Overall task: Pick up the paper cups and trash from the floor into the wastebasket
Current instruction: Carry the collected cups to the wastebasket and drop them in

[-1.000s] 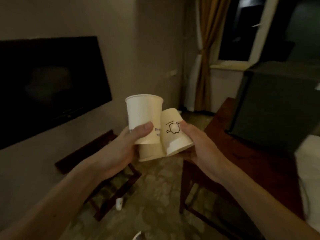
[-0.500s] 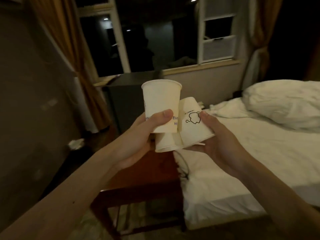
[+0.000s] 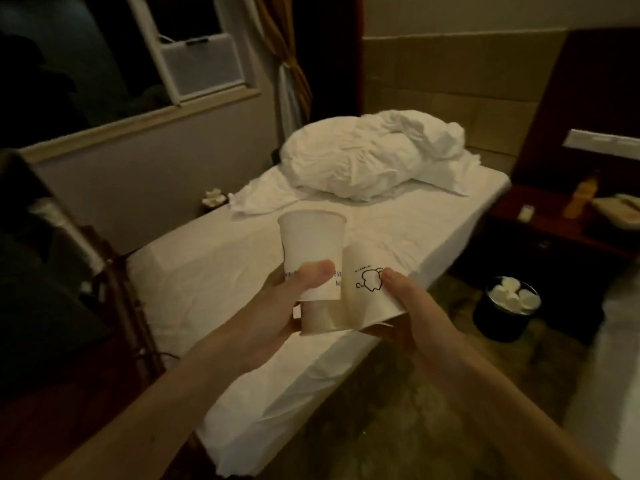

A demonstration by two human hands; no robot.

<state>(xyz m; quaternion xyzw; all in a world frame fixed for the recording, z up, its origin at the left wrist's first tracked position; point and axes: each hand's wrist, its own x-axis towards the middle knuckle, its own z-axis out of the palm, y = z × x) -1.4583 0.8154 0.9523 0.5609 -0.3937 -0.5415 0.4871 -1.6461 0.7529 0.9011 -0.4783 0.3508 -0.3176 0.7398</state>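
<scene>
In the middle of the view, over the near corner of the bed (image 3: pixel 214 271), both hands carry the paper cups just as they did a second ago; it is the room behind them that has swung round. The television wall and the window have given way to the bed and, on the floor at the far right, the dark wastebasket (image 3: pixel 498 325) with white crumpled trash (image 3: pixel 512 296) already in it. So the target is now in sight, well apart from the hands, and the carry looks about to turn into a drop.

The left hand (image 3: pixel 277 306) grips the upright cup (image 3: pixel 311 244), thumb pressed across its front. A lower cup (image 3: pixel 317 318) shows beneath it. The right hand (image 3: pixel 412 306) holds the tilted cup (image 3: pixel 367 289), thumb on its printed side.

The remaining fingers of both hands are hidden behind the cups. I cannot tell which hand supports the lower cup. The floor is dim and smeared, so any remaining litter cannot be made out.
</scene>
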